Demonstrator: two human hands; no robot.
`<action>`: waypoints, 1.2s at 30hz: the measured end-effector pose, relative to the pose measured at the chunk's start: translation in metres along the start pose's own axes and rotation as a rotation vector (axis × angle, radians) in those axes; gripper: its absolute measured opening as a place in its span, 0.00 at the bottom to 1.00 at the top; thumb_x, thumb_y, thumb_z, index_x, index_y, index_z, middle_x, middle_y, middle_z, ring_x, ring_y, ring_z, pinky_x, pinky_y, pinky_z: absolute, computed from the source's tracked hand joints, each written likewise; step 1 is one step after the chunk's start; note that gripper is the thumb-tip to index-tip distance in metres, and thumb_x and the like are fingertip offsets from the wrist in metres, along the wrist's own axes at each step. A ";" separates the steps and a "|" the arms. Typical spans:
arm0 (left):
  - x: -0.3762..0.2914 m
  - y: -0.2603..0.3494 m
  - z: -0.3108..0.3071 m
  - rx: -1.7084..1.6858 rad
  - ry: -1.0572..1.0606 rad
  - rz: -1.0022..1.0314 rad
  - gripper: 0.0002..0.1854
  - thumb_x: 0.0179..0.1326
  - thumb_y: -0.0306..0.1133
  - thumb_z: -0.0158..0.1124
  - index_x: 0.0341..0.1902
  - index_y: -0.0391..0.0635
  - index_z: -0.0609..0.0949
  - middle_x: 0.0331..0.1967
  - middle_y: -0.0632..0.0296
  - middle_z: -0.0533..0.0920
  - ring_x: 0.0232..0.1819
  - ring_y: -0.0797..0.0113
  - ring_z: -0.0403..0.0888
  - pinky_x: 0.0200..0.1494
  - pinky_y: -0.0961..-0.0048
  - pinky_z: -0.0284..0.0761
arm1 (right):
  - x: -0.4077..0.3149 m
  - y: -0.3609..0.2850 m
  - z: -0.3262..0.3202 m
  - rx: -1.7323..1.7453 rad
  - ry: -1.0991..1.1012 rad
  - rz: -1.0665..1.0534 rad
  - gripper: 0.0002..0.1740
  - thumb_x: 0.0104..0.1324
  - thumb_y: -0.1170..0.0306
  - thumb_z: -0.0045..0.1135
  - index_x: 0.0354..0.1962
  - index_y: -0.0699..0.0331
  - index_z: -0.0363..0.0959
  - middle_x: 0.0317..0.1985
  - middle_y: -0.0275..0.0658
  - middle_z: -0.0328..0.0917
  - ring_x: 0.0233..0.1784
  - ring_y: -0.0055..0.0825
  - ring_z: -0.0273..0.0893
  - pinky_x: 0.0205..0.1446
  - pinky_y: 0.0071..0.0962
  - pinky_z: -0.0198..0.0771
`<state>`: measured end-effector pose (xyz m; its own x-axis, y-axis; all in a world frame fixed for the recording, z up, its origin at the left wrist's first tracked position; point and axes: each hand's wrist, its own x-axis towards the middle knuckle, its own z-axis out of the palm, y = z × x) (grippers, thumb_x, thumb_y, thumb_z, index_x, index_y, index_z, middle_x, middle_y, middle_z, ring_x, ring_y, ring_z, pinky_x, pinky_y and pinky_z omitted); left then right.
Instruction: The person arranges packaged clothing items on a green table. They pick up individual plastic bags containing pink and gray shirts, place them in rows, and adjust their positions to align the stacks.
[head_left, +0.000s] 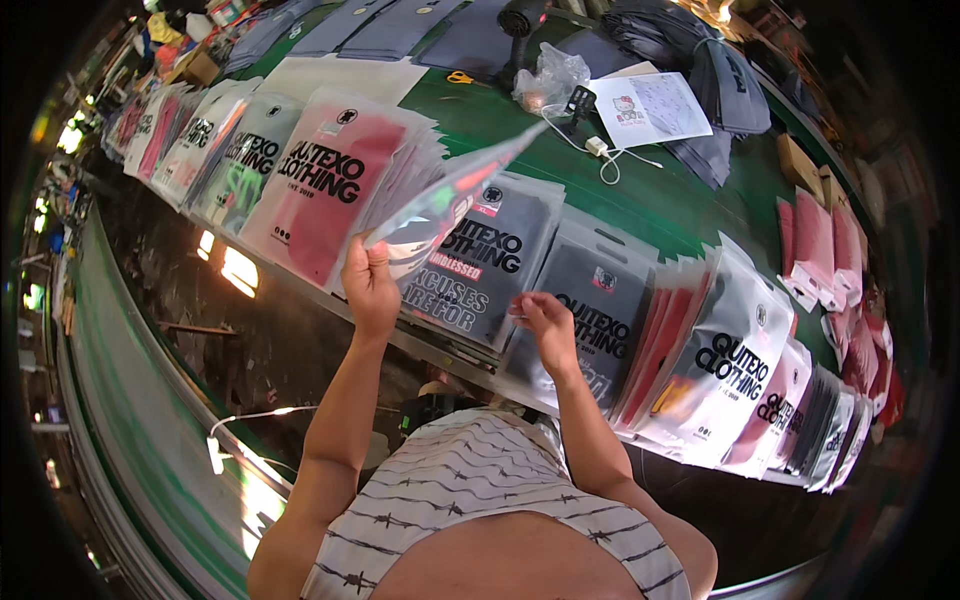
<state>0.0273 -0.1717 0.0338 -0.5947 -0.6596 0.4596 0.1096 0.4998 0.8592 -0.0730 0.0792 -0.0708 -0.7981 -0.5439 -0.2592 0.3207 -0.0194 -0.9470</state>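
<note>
My left hand (370, 289) pinches the lower edge of a clear plastic clothing bag (442, 199). This bag is tilted up almost edge-on, and a coloured print shows through it. Behind and below it lies a packaged dark garment (487, 262), its bag printed with bold black writing. My right hand (549, 330) hovers with bent fingers over the left side of another packaged dark garment (604, 300). Whether its fingertips hold a thin plastic edge, I cannot tell. To the left leans a stack of bagged pink garments (322, 195).
More bagged garments (739, 367) line the table's front edge to the right, others (244, 161) to the left. On the green tabletop (495, 124) are orange-handled scissors (461, 78), a crumpled plastic bag (555, 75), a printed sheet (649, 111) and a white charger with cable (598, 147).
</note>
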 end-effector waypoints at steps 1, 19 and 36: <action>0.000 -0.003 0.002 -0.234 0.059 -0.079 0.15 0.80 0.36 0.48 0.52 0.36 0.77 0.40 0.56 0.84 0.42 0.68 0.81 0.48 0.69 0.77 | 0.009 -0.003 0.010 0.214 -0.027 0.043 0.21 0.75 0.59 0.56 0.57 0.64 0.73 0.53 0.44 0.79 0.54 0.32 0.79 0.56 0.36 0.74; -0.090 -0.041 -0.066 -0.862 -0.521 -1.524 0.15 0.77 0.39 0.51 0.53 0.39 0.75 0.54 0.51 0.80 0.57 0.53 0.79 0.63 0.56 0.74 | 0.040 -0.008 0.045 -1.058 0.754 -0.634 0.28 0.55 0.77 0.68 0.55 0.67 0.72 0.53 0.53 0.73 0.58 0.52 0.71 0.61 0.45 0.70; -0.059 -0.062 -0.024 -0.945 -0.368 -0.920 0.15 0.69 0.26 0.61 0.57 0.37 0.77 0.52 0.57 0.82 0.52 0.66 0.82 0.58 0.65 0.76 | 0.105 0.006 0.032 -1.230 0.622 -0.241 0.30 0.73 0.48 0.51 0.63 0.57 0.72 0.72 0.52 0.63 0.77 0.53 0.56 0.75 0.63 0.52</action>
<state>0.0749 -0.1772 -0.0407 -0.9066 -0.2821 -0.3138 -0.0283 -0.7015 0.7121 -0.1379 -0.0049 -0.0978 -0.9653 -0.1701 0.1981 -0.2442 0.8570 -0.4538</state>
